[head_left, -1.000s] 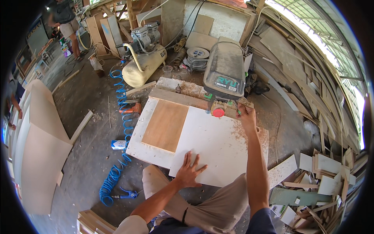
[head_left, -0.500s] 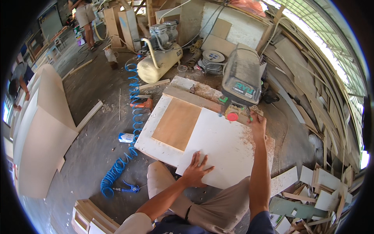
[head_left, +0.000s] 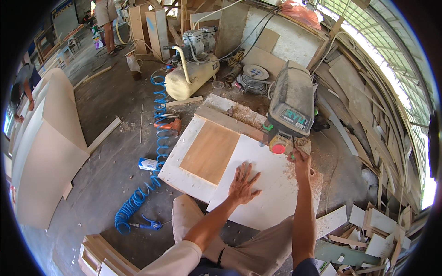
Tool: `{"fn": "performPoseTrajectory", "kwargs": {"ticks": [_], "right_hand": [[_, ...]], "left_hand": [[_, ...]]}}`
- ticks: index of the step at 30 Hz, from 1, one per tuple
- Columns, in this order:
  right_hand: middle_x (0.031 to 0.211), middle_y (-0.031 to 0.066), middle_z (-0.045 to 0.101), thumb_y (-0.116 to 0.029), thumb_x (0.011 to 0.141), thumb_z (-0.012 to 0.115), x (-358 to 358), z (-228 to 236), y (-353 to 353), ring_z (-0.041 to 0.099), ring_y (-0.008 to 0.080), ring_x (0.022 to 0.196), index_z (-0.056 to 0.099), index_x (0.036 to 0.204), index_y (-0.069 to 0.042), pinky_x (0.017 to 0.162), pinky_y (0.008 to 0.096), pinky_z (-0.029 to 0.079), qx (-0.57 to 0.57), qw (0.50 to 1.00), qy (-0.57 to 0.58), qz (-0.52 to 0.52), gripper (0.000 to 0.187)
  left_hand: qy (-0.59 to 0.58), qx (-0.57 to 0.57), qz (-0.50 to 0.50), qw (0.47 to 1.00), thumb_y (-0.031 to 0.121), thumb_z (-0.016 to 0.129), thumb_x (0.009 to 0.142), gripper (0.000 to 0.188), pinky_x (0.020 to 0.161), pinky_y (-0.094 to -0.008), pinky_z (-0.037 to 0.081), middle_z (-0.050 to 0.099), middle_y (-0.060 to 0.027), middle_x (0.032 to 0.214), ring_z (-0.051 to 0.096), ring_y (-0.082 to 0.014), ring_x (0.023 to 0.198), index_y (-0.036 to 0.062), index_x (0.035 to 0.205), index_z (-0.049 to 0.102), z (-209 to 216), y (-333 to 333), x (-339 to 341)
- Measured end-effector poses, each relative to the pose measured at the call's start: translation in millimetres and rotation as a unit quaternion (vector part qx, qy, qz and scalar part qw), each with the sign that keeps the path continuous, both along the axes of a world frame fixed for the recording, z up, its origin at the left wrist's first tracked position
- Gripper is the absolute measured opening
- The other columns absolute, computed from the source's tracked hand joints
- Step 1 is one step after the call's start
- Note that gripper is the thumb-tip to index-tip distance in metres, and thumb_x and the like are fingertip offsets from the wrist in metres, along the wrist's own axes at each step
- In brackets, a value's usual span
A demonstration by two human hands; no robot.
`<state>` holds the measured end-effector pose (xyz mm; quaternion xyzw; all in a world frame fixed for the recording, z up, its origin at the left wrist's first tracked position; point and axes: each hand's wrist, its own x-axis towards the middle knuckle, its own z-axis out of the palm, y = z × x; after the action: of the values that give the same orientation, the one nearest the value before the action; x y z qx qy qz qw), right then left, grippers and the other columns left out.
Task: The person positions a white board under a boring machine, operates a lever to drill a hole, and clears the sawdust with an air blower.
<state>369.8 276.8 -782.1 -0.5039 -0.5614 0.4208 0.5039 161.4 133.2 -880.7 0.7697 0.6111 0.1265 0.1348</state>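
Observation:
My left hand lies flat with fingers spread on a white board. My right hand is closed round the green-tipped feed lever of what looks like a bench drill press, dusty black on top. A red push button sits on the machine's front, left of that hand. The board lies beneath the machine's head, and a wooden fence runs along its far side. A brown plywood panel lies left of the board. The drill bit and its contact point cannot be made out.
A coiled blue air hose with a blow gun lies on the floor at left, near an orange power tool and a small box. Behind stands a cream air compressor. Wood offcuts are heaped at right.
My left hand has slid forward over the white board and flattened out. My right hand has come down and nearer with the lever. The whole view has shifted slightly.

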Motion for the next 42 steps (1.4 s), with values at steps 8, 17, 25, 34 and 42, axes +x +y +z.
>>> {"fn": "performPoseTrajectory", "kwargs": {"ticks": [8, 17, 25, 34, 42], "right_hand": [[0.090, 0.0045, 0.067, -0.009, 0.100, 0.062, 1, -12, -4, 0.065, 0.0135, 0.080, 0.068, 0.130, 0.002, 0.074, 0.0346, 0.062, 0.042, 0.998, 0.030, 0.043, 0.032], [0.093, 0.0063, 0.069, -0.009, 0.103, 0.060, -5, -11, -8, 0.062, 0.0130, 0.078, 0.065, 0.132, 0.006, 0.074, 0.0319, 0.056, 0.023, 0.999, 0.025, 0.018, 0.034], [0.093, 0.0040, 0.067, -0.010, 0.102, 0.061, -1, -16, -7, 0.061, 0.0116, 0.082, 0.065, 0.134, 0.002, 0.075, 0.0330, 0.058, 0.004, 1.000, 0.024, -0.001, 0.035], [0.095, 0.0006, 0.068, -0.015, 0.102, 0.064, -4, -12, -8, 0.064, 0.0095, 0.084, 0.065, 0.135, -0.001, 0.078, 0.0341, 0.060, -0.012, 0.999, 0.015, 0.036, 0.036], [0.091, 0.0011, 0.067, -0.013, 0.101, 0.064, -9, -11, -5, 0.063, 0.0099, 0.081, 0.071, 0.123, 0.000, 0.076, 0.0352, 0.060, -0.005, 0.998, 0.037, 0.053, 0.026]], "left_hand": [[0.018, -0.016, 0.019, 1.000, 0.070, 0.038, 0.099, 0.078, 0.127, -0.0576, 0.001, 0.003, -0.0193, 0.172, -0.002, -0.0447, 0.157, 0.0281, 0.165, 0.025, 9, -3, 2], [0.009, -0.024, 0.023, 0.999, 0.068, 0.038, 0.100, 0.077, 0.127, -0.0561, 0.001, 0.004, -0.0186, 0.172, -0.002, -0.0434, 0.158, 0.0280, 0.164, 0.025, 15, -4, 0], [-0.002, -0.034, 0.021, 0.999, 0.067, 0.036, 0.101, 0.076, 0.127, -0.0563, -0.001, 0.002, -0.0191, 0.172, -0.003, -0.0430, 0.158, 0.0265, 0.165, 0.024, 16, -3, 1], [-0.144, 0.045, 0.115, 0.982, 0.067, 0.043, 0.100, 0.088, 0.125, -0.0611, 0.007, 0.006, -0.0300, 0.168, 0.003, -0.0484, 0.156, 0.0114, 0.164, 0.021, 7, -13, -19], [0.017, -0.012, 0.242, 0.970, 0.086, 0.040, 0.088, 0.124, 0.122, -0.0594, 0.015, 0.020, -0.0411, 0.157, 0.016, -0.0531, 0.150, -0.0122, 0.159, 0.012, 2, -18, -17]]}}
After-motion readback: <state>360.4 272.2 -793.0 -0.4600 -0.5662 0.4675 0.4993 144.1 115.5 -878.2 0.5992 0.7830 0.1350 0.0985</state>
